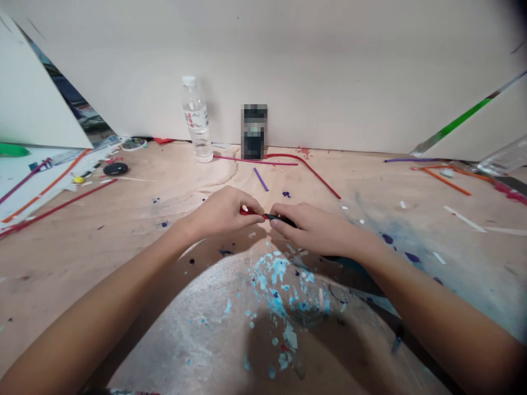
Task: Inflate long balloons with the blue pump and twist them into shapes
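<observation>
My left hand (pixel 230 211) pinches a short red strip (pixel 246 210) between thumb and fingertips, near the middle of the view. Close beside it on the right, my right hand (pixel 302 224) is closed on a thin black tool (pixel 284 220). The tool's tip points left and meets the red strip's right end between the two hands. Most of the tool is hidden by my right fingers, so its exact kind is unclear. Both hands are just above the paint-stained wooden table (pixel 164 192).
A water bottle (pixel 197 123) and a dark pixelated object (pixel 254 134) stand against the back panel. Red (pixel 321 178), purple (pixel 261 179) and orange (pixel 447 182) strips lie about. A black oval object (pixel 116 169) sits left; a clear bottle (pixel 504 156) lies right.
</observation>
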Tool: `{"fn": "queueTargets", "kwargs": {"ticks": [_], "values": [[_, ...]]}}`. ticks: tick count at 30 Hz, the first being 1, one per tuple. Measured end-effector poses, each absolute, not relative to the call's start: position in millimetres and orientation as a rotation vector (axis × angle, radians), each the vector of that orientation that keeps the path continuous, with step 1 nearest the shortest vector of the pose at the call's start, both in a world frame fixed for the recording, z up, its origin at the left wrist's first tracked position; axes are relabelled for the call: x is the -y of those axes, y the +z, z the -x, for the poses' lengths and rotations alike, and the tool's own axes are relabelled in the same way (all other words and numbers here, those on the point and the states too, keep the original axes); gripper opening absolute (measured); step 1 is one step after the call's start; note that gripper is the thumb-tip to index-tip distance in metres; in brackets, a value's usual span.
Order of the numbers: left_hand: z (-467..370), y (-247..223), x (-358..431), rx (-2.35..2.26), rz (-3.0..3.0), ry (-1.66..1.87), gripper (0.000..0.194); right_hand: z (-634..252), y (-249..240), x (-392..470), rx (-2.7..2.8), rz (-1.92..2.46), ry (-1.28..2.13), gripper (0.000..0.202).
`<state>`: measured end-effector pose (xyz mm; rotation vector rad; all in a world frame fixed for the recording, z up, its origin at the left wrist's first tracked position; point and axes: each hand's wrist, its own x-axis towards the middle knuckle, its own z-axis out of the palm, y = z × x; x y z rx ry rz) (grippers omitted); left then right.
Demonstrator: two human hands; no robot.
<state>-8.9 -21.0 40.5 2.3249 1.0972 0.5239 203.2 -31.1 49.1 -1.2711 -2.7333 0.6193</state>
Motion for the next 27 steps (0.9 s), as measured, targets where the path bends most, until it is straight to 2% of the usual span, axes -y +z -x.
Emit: {"fn": "queueTargets", "kwargs": {"ticks": [20,27], "values": [[9.0,39.7,22.4,-1.159,-2.475,0.471,0.021,-203.1,48.6,31.0,2.776,1.205,0.665,0.022],[9.4,37.7,21.1,-1.165,-2.524,0.424,0.023,-202.8,47.9,33.5,2.779,1.191,0.637,0.027]]}}
